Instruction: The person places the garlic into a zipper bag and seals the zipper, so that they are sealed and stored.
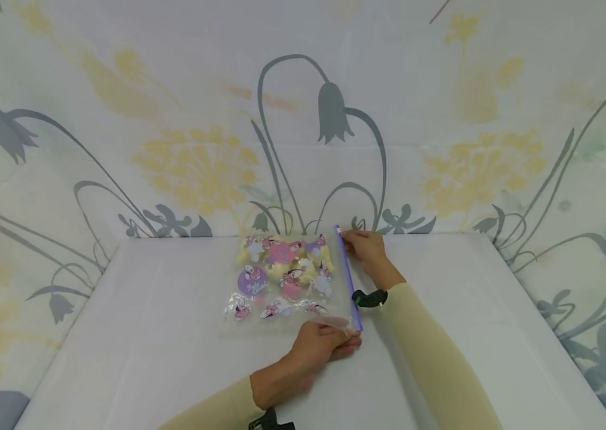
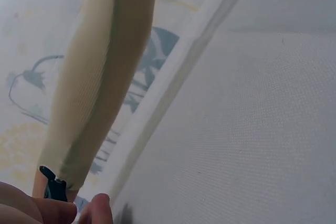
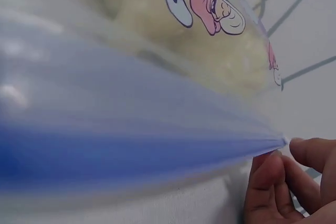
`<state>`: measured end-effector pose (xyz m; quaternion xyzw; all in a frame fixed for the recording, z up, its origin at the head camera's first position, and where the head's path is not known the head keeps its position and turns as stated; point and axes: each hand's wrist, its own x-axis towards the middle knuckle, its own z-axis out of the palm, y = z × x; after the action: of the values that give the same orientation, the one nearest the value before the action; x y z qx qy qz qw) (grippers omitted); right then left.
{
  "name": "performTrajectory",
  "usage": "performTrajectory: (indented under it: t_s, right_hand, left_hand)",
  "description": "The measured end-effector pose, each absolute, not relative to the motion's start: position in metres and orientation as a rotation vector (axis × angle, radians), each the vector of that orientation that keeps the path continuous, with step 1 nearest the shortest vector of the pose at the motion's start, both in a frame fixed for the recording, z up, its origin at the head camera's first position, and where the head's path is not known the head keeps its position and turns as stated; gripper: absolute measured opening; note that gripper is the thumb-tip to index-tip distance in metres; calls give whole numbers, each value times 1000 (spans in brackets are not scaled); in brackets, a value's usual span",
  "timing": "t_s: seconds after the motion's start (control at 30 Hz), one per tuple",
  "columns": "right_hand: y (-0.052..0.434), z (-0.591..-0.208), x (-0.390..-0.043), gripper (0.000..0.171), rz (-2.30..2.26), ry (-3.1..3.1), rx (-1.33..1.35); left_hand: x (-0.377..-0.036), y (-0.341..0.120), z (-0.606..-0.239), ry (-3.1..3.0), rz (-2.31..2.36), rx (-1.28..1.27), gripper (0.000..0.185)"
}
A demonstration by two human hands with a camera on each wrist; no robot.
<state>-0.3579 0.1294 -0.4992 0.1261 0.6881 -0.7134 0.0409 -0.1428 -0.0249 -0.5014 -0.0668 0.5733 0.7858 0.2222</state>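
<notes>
A clear plastic bag (image 1: 286,280) with pink and purple cartoon prints lies flat on the white desk (image 1: 147,334), near the far edge, just in front of the flowered cloth (image 1: 200,167) that hangs behind. Inside the bag there are pale yellow pieces (image 1: 303,272), which the right wrist view shows close behind the printed film. A blue zip strip (image 1: 349,280) runs along the right side of the bag. The right hand (image 1: 365,249) is at the far end of this strip and pinches its tip between the thumb and the fingertips (image 3: 268,174); the other fingers are curled beside it. The left hand (image 1: 320,345) is at the near end of the strip, at the near right corner of the bag, and its fingers and thumb close on this corner from the front. Both arms wear cream sleeves (image 1: 431,358), and a black band (image 1: 369,297) sits at the right wrist. In the left wrist view only the fingertips and the right sleeve are seen.
</notes>
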Motion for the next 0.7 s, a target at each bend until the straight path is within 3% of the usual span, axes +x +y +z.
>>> performTrajectory:
  t_s: [0.3,0.7]
  right_hand:
    - [148,-494,-331,31,-2000,2287,137]
    - [221,-480,-282,34,-1441,2829,-187]
  left_hand:
    - [-137,-43,-494,1562,1936,-143,38]
    - [-154,-151,-456,1728,1721,291,39]
